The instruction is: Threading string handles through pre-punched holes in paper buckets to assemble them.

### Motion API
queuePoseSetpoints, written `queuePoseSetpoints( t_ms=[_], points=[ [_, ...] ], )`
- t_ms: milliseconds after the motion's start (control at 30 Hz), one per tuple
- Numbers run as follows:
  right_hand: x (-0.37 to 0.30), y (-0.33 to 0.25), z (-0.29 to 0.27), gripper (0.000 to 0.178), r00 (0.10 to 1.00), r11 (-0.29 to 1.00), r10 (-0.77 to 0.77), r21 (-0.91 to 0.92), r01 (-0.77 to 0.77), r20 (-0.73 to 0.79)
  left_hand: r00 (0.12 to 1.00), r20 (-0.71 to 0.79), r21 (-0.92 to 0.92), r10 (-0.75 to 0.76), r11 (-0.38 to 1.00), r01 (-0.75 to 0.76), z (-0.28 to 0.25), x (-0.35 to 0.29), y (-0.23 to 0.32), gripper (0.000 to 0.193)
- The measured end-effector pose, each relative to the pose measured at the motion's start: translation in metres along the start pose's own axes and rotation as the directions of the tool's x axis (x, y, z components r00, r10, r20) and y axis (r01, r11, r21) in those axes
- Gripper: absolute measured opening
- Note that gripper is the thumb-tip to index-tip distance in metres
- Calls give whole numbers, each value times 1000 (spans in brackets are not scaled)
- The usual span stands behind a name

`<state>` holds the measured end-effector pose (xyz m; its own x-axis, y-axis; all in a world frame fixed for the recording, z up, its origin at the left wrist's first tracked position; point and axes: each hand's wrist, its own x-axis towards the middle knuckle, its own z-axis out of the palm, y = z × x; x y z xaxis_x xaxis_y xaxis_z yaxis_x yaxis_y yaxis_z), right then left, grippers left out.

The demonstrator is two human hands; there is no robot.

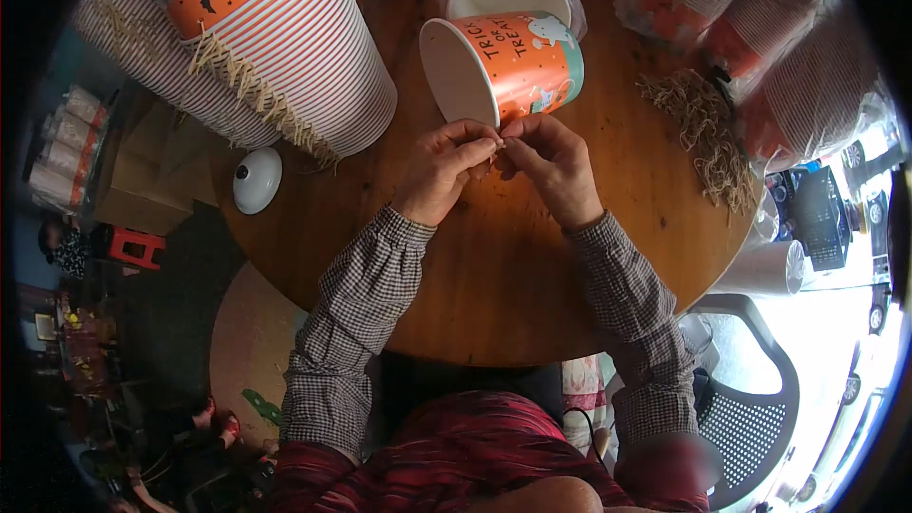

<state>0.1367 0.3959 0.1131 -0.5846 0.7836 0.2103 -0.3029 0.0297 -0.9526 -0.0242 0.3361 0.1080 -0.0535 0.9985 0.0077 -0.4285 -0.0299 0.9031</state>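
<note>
With the fingers of the left hand [439, 169] and right hand [559, 171] clamped on a small, mostly hidden piece [501, 143], an accidental nudge could roll the orange-and-teal paper bucket [532, 62], lying on its side well in from the near edge of the round brown wooden bench [503, 294].

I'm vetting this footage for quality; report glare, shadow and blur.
All in the head view: glare whitens the right side beyond the grey chair; lower left murky, corners black; a blurred patch low on the right sleeve; fingers fairly clear.
</note>
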Motion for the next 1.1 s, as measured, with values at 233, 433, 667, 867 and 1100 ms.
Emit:
queuePoseSetpoints(
  t_ms=[233,433,667,867,1100],
  points=[
    [-1,-1,2,13,997,995,-71,71,71,-13,989,131,-324,-73,939,112,4,-1,4,13],
    [-4,4,4,14,982,964,-191,-189,188,2,997,19,-190,-81,978,83,2,-2,-1,18],
    [-8,-2,2,14,957,830,-292,-496,256,5,999,-23,-115,-35,993,33,8,-5,0,19],
    [-6,-2,1,12,971,895,-233,-402,194,-50,995,-74,97,70,993,-63,18,-6,1,17],
    [-6,-6,6,9,986,979,-129,-170,111,-103,992,-90,104,91,991,-82,19,-7,2,16]
  ],
)
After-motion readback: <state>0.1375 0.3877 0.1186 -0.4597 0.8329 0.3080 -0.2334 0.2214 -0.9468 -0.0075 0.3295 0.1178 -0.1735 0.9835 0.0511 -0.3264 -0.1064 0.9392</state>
